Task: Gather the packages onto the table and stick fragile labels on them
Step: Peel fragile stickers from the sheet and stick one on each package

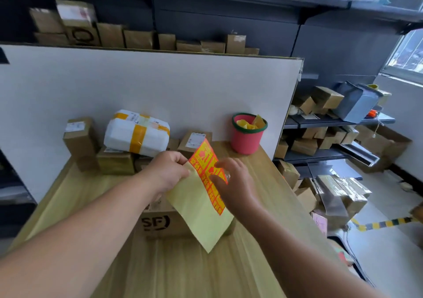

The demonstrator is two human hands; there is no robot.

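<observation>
A yellow backing sheet (pixel 196 208) carrying orange-red fragile labels (pixel 206 160) hangs over the wooden table (pixel 183 270). My left hand (pixel 168 169) pinches the sheet's upper left edge. My right hand (pixel 233 181) lies on the label strip with its fingers curled at a label's edge. Under the sheet sits a brown carton marked SF (pixel 160 223), partly hidden. At the table's back stand a white parcel with yellow tape (pixel 137 133), a tall brown box (pixel 80 139), a low taped box (pixel 115 161) and a labelled box (pixel 194 141).
A pink bucket (pixel 247 135) with yellow scraps stands at the table's back right, against a white board (pixel 160 85). Dark shelves on the right hold several cardboard boxes (pixel 320 137). More boxes (pixel 338 194) are piled on the floor beside the table.
</observation>
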